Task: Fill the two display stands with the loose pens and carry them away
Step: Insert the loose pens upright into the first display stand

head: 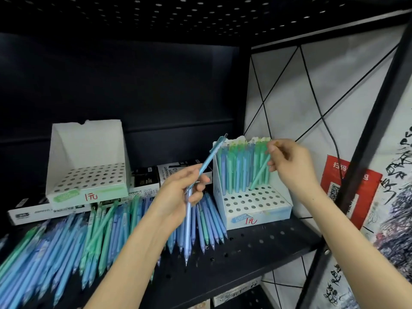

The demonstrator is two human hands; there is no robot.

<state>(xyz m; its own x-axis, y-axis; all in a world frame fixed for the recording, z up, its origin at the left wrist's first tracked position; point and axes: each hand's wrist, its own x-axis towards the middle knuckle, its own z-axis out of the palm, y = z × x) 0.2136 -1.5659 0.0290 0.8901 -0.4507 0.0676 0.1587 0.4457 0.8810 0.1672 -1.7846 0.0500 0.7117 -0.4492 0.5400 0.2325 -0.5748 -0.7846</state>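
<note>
Two white display stands with hole grids stand on the black shelf. The left stand [89, 175] has no pens in it. The right stand [256, 208] has its back rows packed with blue and green pens, its front rows bare. My right hand [289, 166] pinches a green pen [259, 175] whose tip is at a hole in the right stand. My left hand [180, 195] grips two blue pens [189, 219], one pointing up, one pointing down. Several loose pens [66, 246] lie in a pile across the shelf's left and middle.
Black and white marker boxes [147, 181] lie behind the loose pens, under and beside the left stand. The shelf's black frame post [365, 139] runs diagonally at the right. A wall with a red poster [347, 192] is beyond it.
</note>
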